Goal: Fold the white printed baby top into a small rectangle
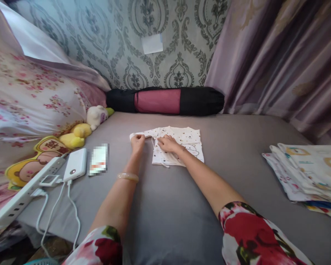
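Note:
A small white baby shirt (194, 137) with little dark prints and a cartoon face lies on the grey bed sheet (165, 209), one sleeve stretched out to the left. My left hand (138, 142) pinches the end of that sleeve. Over the left part of the shirt's body is my right hand (168, 142), its fingers bent together on the cloth near the shoulder; their tips are partly hidden. A thin white tie (164, 165) hangs out at the shirt's lower edge.
At right lies a stack of folded printed clothes (306, 169). A black and pink rolled bag (157, 101) lies along the wall. On the left are a power strip (22, 195), a white power bank (75, 163) with cables, a blurred card (98, 159) and plush toys (74, 137).

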Demonstrator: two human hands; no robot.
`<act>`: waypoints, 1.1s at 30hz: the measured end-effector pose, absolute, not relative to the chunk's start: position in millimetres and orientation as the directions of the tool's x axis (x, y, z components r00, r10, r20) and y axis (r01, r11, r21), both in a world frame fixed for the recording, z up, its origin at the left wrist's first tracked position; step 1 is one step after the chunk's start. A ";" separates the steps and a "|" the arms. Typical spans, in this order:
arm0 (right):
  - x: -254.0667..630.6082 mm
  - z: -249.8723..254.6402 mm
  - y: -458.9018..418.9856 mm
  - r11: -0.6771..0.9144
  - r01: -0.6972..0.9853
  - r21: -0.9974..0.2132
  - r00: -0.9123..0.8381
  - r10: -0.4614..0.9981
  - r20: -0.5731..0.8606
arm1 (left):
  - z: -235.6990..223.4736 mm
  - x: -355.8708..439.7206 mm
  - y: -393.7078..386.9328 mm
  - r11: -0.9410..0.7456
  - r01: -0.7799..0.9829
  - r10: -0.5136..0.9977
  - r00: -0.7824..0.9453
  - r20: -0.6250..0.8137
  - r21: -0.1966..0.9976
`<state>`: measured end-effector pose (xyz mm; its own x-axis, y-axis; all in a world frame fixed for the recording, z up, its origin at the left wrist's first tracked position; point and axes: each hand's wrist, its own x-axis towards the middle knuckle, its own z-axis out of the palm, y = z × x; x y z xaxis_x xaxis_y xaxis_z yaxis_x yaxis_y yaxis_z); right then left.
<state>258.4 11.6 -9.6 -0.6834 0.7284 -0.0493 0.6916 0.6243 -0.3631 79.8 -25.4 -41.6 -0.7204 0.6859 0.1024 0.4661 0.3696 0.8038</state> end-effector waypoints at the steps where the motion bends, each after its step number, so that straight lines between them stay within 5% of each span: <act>1: 260.0 -8.1 17.0 0.631 0.662 -0.405 -0.700 0.713 -0.032 | -39.1 72.6 -26.1 0.401 0.481 0.665 -0.738 0.113 0.779; 8: 246.4 -4.6 21.8 0.574 0.668 -0.473 -0.641 0.767 0.026 | -30.4 33.6 -36.8 0.637 0.523 0.559 -0.819 0.127 0.567; 16: 209.5 -5.4 -6.0 0.502 0.776 -0.381 -0.559 0.827 -0.050 | -37.1 27.4 -31.0 0.718 0.410 0.489 -0.872 0.011 0.562; 20: 201.7 -6.4 -6.2 0.378 0.754 -0.537 -0.503 0.858 -0.102 | -33.5 30.1 -29.0 0.735 0.379 0.460 -0.888 -0.003 0.562; 22: 200.9 -4.1 -2.6 0.226 0.681 -0.697 -0.454 0.877 -0.159 | -31.9 31.6 -29.1 0.738 0.367 0.453 -0.891 -0.013 0.565; 25: 208.0 5.4 7.4 -0.201 0.445 -0.873 -0.440 0.800 -0.408 | -31.5 32.5 -29.5 0.733 0.364 0.455 -0.891 -0.016 0.575; 28: 228.3 20.2 20.3 -0.586 0.180 -0.790 -0.559 0.600 -0.572 | -32.1 32.0 -29.6 0.717 0.364 0.454 -0.891 -0.001 0.595; 33: 273.0 35.4 36.9 -0.796 0.054 -0.604 -0.663 0.423 -0.617 | -30.8 32.0 -29.7 0.731 0.365 0.461 -0.887 -0.022 0.577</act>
<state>273.0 36.9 35.4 -0.6631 0.4232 -0.6174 0.0542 -0.7955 -0.6035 32.0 -29.7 -30.8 -0.8874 0.4606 -0.0219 0.3651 0.7309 0.5765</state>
